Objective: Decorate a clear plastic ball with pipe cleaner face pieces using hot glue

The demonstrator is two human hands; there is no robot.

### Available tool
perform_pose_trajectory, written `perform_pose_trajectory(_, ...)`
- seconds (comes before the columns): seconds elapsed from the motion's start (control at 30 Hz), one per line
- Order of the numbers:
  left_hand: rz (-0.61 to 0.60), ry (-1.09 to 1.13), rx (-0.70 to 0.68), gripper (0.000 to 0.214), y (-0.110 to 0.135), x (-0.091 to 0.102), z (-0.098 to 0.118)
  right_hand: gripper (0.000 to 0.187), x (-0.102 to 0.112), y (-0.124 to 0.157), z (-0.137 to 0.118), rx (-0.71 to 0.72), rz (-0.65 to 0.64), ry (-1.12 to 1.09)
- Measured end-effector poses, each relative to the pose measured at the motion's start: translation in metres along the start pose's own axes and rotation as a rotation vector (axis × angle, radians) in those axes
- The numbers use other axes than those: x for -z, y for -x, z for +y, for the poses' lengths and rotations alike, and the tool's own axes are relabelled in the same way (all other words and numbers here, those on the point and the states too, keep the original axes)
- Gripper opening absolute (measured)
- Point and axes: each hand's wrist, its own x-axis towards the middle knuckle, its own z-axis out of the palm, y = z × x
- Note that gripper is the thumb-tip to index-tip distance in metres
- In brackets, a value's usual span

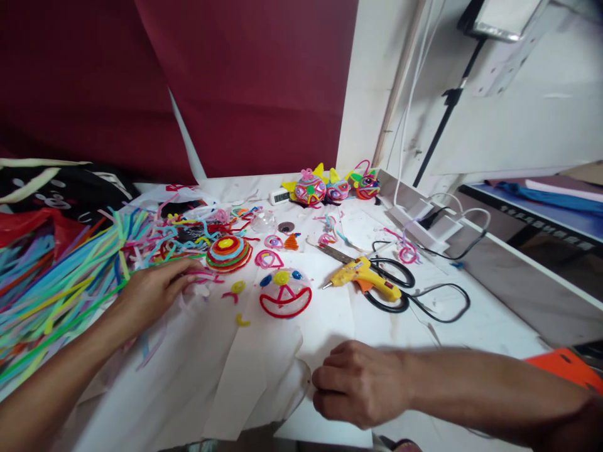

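My left hand [153,290] lies on the white paper-covered table [475,323] with fingers stretched toward loose pink pipe-cleaner pieces [200,276], beside a striped pipe-cleaner dome [228,253]. My right hand [360,383] rests near the table's front edge with its fingers curled under; nothing shows in it. Between the hands sits a clear dome with a pipe-cleaner face [285,293], red mouth and blue eyes.
A big heap of coloured pipe cleaners [51,276] fills the left. A yellow glue gun [365,278] lies on black scissors [391,295] with a black cord. Three finished pipe-cleaner balls [335,186] stand at the back. A white power strip [426,223] sits right.
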Motion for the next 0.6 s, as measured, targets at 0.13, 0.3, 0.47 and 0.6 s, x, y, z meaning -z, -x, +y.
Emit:
perform_pose_trajectory(0.13, -0.012, 0.018, -0.005, 0.041, 0.001, -0.004, -0.003, 0.021, 0.0, -0.001, 0.001, -0.004, 0.004, -0.009)
perform_pose_trajectory(0.3, -0.039, 0.033, -0.051, 0.041, -0.001, -0.006, -0.005, 0.021, 0.0, -0.002, 0.001, -0.005, 0.026, -0.025)
perform_pose_trajectory(0.47, -0.106, 0.03, -0.053, 0.04, -0.006, -0.012, -0.007, 0.02, 0.0, -0.002, 0.002, -0.006, 0.034, -0.018)
perform_pose_trajectory(0.6, -0.069, 0.009, -0.139, 0.04, -0.006, -0.014, 0.002, 0.018, 0.0, -0.002, 0.002, -0.009, 0.044, -0.024)
